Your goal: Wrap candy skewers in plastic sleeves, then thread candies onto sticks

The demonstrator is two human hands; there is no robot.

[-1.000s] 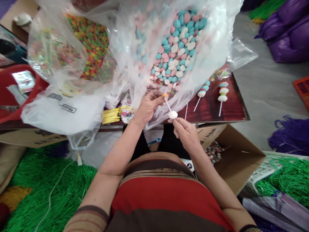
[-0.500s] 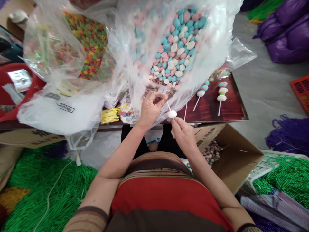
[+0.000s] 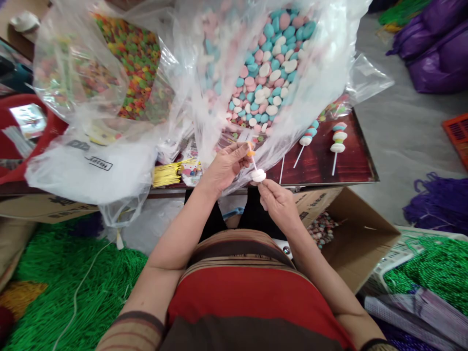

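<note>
In my right hand (image 3: 278, 200) is a thin white stick, gripped just below a white marshmallow piece (image 3: 259, 175) threaded on it. The stick tilts up and to the left. My left hand (image 3: 231, 165) pinches a small orange gummy ring (image 3: 250, 149) at the stick's upper tip. Past my hands lies a clear plastic bag (image 3: 314, 63) of pink, blue and white marshmallows (image 3: 261, 92). To the right, two finished-looking candy skewers (image 3: 338, 139) rest on the dark red table (image 3: 354, 161), with a bare white stick (image 3: 282, 169) nearer my hand.
Another bag holds colourful gummy rings (image 3: 137, 73). A bundle of yellow ties (image 3: 167, 174) lies left of my hands. Below the table's right edge stands an open cardboard box (image 3: 361, 243) with candy skewers inside. Green strands (image 3: 109, 282) cover the floor at left.
The orange gummy ring has come onto the stick's upper tip, held by my left fingers. My right hand with the stick and marshmallow has shifted slightly.
</note>
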